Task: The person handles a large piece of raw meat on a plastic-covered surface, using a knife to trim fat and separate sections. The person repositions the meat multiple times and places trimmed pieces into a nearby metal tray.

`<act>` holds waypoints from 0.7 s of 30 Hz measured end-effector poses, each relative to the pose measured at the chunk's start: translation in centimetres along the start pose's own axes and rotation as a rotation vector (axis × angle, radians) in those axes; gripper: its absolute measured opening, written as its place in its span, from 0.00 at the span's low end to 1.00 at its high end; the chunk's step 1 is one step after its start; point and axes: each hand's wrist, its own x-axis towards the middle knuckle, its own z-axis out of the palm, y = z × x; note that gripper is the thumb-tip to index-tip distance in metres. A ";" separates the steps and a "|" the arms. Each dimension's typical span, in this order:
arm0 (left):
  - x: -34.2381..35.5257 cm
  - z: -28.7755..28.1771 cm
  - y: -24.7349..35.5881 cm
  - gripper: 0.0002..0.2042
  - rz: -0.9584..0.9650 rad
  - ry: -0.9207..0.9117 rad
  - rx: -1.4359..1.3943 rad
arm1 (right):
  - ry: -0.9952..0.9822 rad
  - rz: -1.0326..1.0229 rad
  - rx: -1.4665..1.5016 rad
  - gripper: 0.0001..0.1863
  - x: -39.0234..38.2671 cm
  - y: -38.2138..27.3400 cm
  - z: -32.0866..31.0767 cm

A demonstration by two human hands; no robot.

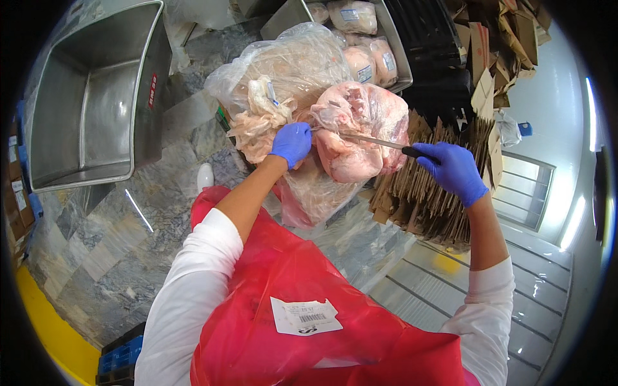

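Note:
A large pale-pink piece of raw meat [376,119] with a fatty surface lies on plastic in front of me. My right hand [452,170], in a blue glove, is closed round the black handle of a knife [380,140]. The knife's blade lies across the meat, pointing left. At the meat's left edge, my left hand [291,143], also gloved, is closed in a fist. A thin bit of metal sticks out of it toward the meat; the rest is hidden in the fist. Beside that hand sits a crumpled, pale wrapping [261,119].
Clear plastic [290,58] covers a pale load behind the meat. A metal bin [396,38] of wrapped meat pieces stands beyond. A deep steel tub [96,109] is at left. Flattened cardboard [425,186] is stacked at right, near black crates [431,58].

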 end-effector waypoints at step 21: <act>-4.2 -1.0 0.3 0.29 -0.166 0.064 -0.232 | 0.309 -0.083 -0.171 0.29 -0.7 3.2 11.0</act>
